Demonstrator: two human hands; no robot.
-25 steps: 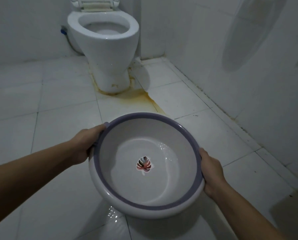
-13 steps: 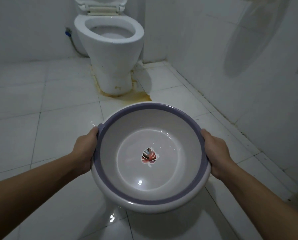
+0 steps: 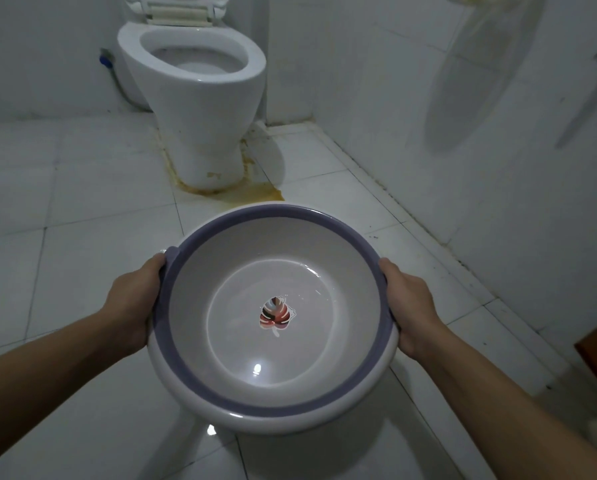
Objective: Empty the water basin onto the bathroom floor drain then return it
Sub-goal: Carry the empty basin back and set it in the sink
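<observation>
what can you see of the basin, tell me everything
The basin is round and deep, of pale glossy plastic by its look, with a purple band around the inner rim and a colourful leaf picture at the centre of its bottom. It is held open side up above the tiled floor, in front of the toilet. The left hand and right hand grip opposite sides of the rim. A thin film of water seems to glint inside.

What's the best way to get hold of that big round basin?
By its rolled rim, from opposite sides, as the left hand and right hand grip the basin now. It is wide, round and open-topped, and its outward lip gives fingers purchase; two opposed grips likely keep it level.
</observation>
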